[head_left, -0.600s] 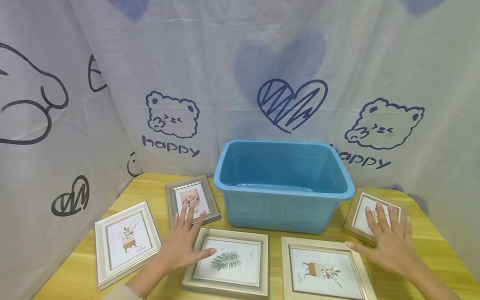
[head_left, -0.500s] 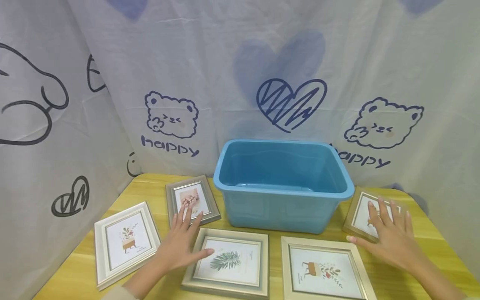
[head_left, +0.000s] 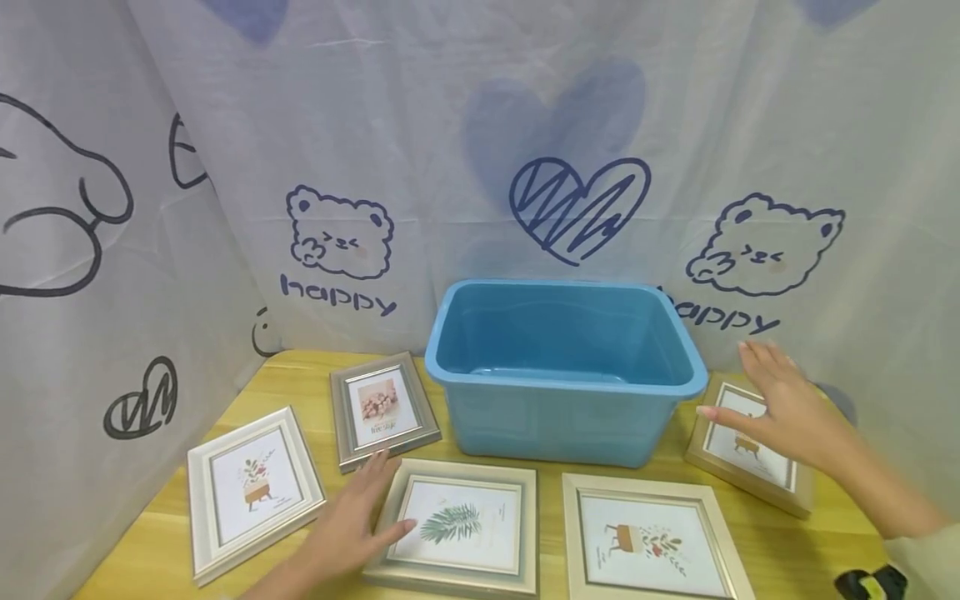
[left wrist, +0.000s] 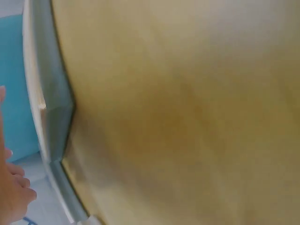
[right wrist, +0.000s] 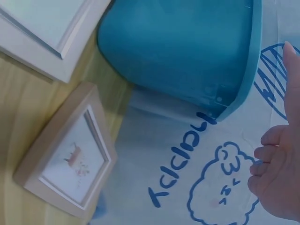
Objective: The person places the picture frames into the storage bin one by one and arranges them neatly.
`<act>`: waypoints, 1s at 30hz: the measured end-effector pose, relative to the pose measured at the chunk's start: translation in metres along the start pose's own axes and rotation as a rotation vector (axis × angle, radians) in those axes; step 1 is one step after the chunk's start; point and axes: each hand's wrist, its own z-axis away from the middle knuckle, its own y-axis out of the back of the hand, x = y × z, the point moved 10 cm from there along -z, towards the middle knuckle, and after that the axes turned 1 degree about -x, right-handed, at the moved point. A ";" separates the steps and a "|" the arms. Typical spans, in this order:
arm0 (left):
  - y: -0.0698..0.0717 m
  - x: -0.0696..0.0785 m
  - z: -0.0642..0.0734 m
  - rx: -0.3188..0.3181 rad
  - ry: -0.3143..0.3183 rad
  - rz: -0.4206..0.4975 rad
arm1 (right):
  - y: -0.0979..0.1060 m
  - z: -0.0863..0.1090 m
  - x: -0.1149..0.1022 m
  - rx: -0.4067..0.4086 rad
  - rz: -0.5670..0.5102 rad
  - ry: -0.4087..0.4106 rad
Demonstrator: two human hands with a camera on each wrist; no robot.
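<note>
Left grip (head_left: 347, 521): fingers extended, empty
Right grip (head_left: 795, 417): fingers extended, empty
Leaf frame (head_left: 459, 525): likely stiff, fragile; hold edges

The head camera looks forward and down to the far edge of the tabletop (head_left: 277, 379). Both wrist views lie sideways: the left close over wood; the right shares the blue tub (head_left: 551, 425) and right-hand far frame (head_left: 746, 457) with the head view.

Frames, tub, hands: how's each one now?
White frame: flat, picture up
Flower-photo frame: flat, picture up
Leaf frame: flat, picture up
Cream frame: flat, picture up
Brown frame: flat, picture up
Blue tub: upright, no lid
Left hand: stretched out, holding nothing
Right hand: stretched out, holding nothing
</note>
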 end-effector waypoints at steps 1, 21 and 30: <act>-0.001 -0.001 0.002 0.002 0.016 0.023 | 0.002 -0.002 -0.002 -0.002 0.002 0.001; -0.010 -0.015 0.022 0.053 0.252 0.262 | 0.000 -0.033 -0.030 -0.066 0.183 0.125; -0.013 -0.023 0.029 0.098 0.373 0.325 | -0.008 -0.036 -0.028 -0.085 0.204 0.130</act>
